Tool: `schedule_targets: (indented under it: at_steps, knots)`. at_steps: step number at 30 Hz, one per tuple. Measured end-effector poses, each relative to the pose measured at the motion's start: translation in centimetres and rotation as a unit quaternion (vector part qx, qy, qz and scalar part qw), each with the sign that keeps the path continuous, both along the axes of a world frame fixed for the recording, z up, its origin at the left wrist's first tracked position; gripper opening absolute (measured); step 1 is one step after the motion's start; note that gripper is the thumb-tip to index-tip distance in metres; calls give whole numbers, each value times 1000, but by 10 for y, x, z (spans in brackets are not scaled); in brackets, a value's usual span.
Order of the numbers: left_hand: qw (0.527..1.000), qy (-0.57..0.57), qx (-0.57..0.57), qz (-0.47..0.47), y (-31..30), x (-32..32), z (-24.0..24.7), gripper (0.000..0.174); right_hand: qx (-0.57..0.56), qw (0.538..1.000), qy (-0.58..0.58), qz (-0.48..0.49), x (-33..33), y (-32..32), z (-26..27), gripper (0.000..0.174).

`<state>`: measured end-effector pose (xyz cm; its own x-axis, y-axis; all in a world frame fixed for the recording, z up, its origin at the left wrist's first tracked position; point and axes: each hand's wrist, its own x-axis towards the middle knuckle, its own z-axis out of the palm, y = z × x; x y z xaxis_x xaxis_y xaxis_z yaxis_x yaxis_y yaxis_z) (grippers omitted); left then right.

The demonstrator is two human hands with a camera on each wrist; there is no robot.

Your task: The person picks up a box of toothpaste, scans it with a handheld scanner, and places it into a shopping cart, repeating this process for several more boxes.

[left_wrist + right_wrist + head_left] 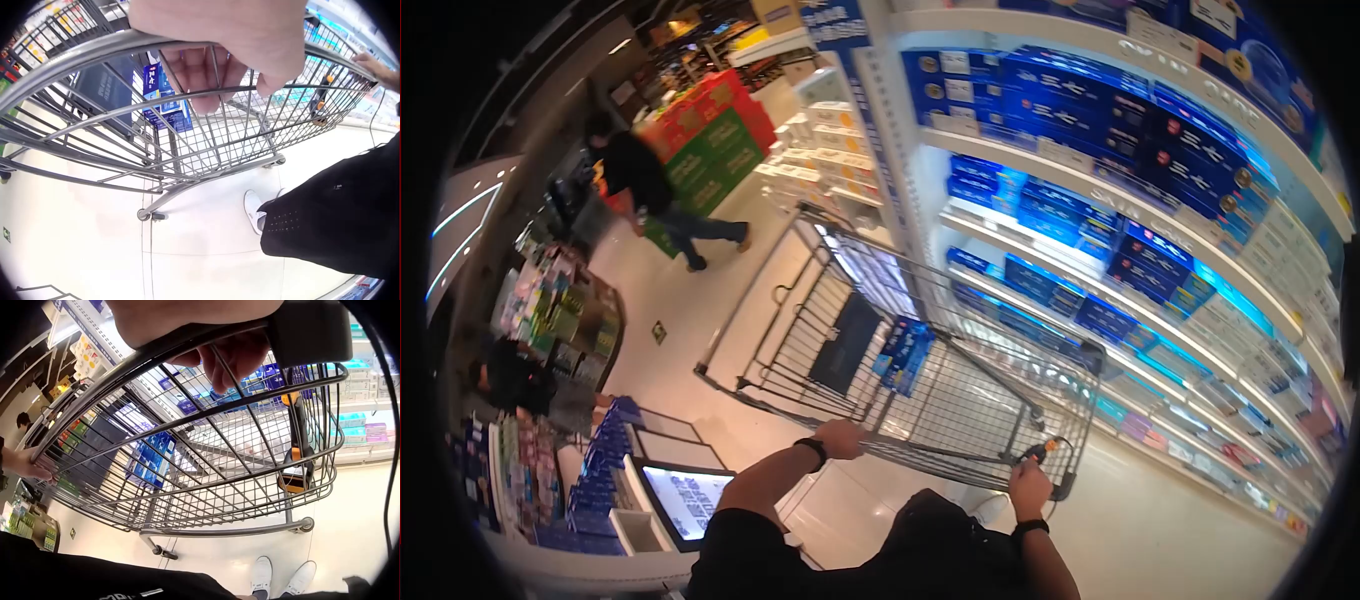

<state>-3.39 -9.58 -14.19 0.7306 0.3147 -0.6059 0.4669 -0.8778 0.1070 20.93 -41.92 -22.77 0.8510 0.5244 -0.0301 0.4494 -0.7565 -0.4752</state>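
I stand behind a grey wire shopping cart (960, 400) in a shop aisle. My left hand (841, 438) grips the cart's handle bar (94, 53) at its left end, fingers curled round it (206, 69). At the bar's right end my right hand (1029, 488) grips the handle (187, 344) beside a black end piece (310, 330). Blue boxes (903, 352) stand inside the basket, also seen as blue boxes (164, 94) and blue boxes (149, 464). An orange and black clip (295, 462) hangs on the cart's rear grid.
Lit shelves of blue boxes (1100, 180) run along the right side. A person in dark clothes (650, 185) walks ahead on the left near red and green stacked crates (715, 130). A display stand (560, 310) and a screen (685, 500) stand at left. My white shoes (281, 578) are on pale floor.
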Motion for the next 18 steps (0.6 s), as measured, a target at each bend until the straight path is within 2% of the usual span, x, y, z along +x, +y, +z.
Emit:
schedule_targets:
  at_steps: [1, 3, 6, 9, 10, 11, 13, 15, 18]
  knots:
    - [1000, -11, -1, -9, 1, 4, 2, 36, 0, 999, -24, 23, 1, -3, -1, 17]
    - [999, 32, 7, -30, -2, 14, 11, 42, -39, 998, 31, 34, 5, -4, 1, 22]
    - [993, 106, 30, -44, 6, 8, -7, 45, -33, 998, 32, 48, 4, 1, 6, 24]
    - [999, 35, 29, -23, -1, 9, 4, 40, -26, 995, 50, 80, 8, -5, -2, 26]
    - [999, 36, 30, -12, 2, 6, -6, 35, -79, 991, 64, 86, 10, -4, -3, 26]
    - [999, 40, 33, 7, 5, 0, -16, 32, -84, 990, 63, 94, 10, -2, -2, 27]
    - [998, 45, 40, 21, 0, 4, -5, 31, -75, 987, 62, 125, 14, -2, -14, 31]
    - [999, 22, 31, 7, 3, -2, -20, 32, -79, 984, 50, 152, 16, -2, -7, 31]
    - [999, -2, 32, 17, 2, -3, -17, 32, -69, 979, 81, 174, 20, -3, -11, 33]
